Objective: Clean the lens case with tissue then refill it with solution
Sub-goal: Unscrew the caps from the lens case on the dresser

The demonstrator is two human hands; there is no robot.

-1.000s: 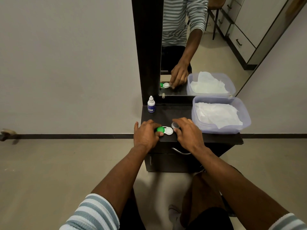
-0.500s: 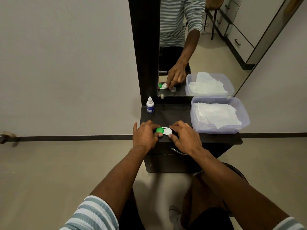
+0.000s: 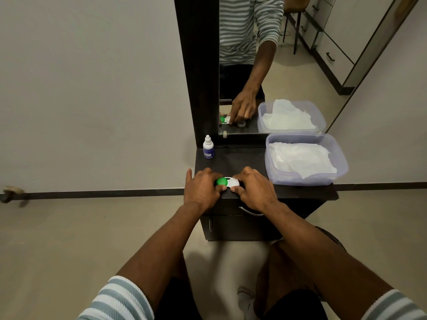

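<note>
The left hand point(image 3: 202, 189) rests at the front edge of the dark bench point(image 3: 240, 160), its fingers curled around the green round cap point(image 3: 221, 181) of the lens case point(image 3: 227, 182), with the thumb under it. The right hand point(image 3: 255, 189) is bent over the white side of the same case, fingertips touching it; whether it pinches the white cap I cannot tell. The case is small, flat and of smooth plastic, lying near the front edge between both hands. At the back left corner stands a little white dropper bottle point(image 3: 208, 148) with a blue label. To the right sits a translucent rounded plastic box point(image 3: 342, 167) holding crumpled white tissue point(image 3: 300, 159). Behind is a mirror point(image 3: 288, 65) in a dark frame.
</note>
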